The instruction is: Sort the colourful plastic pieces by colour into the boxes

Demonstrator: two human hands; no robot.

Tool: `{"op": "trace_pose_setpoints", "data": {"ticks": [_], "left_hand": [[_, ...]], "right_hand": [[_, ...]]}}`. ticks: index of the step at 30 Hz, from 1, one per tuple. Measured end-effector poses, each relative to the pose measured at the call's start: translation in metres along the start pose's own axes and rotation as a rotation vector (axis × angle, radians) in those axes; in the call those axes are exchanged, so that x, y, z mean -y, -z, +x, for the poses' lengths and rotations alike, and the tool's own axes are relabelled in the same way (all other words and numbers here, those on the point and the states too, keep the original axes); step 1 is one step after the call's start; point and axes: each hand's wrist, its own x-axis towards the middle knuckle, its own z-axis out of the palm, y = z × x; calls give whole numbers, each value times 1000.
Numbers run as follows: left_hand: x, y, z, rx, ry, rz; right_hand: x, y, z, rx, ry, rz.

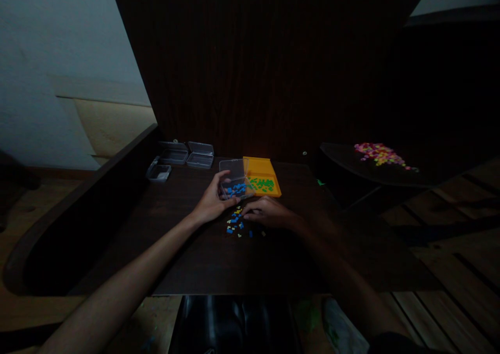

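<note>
My left hand [214, 200] grips the left side of a clear plastic box [234, 167], its lid raised, with several small blue pieces [236, 189] inside. Just in front of the box lies a loose scatter of small blue and pale yellow pieces [234, 220] on the dark table. My right hand [265, 211] is at the right edge of this scatter, its fingers bent together and pointing left. Whether a piece sits between those fingertips is too small to tell. Directly behind the right hand stands an open yellow box [278, 191] holding many green pieces [261, 184].
Three open clear boxes [200, 160] stand at the back left of the dark wooden table [187, 260]. A raised side panel [89, 198] borders the left. On a dark curved surface [339, 153] at the right lies a heap of pink, yellow and purple pieces [380, 153].
</note>
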Motion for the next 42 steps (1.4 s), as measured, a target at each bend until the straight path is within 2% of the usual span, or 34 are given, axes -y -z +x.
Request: {"op": "trace_pose_setpoints", "data": {"ticks": [7,18,42], "left_hand": [[-4,-1,-1,-4,16,4],[-3,0,0,-11,-6,-25],[3,2,1,-8,-2,9]], "right_hand": [[-4,-3,1,8,42,-39],[7,-2,1,-4,-114,-96],[8,-6,3,0,-122,-189]]}}
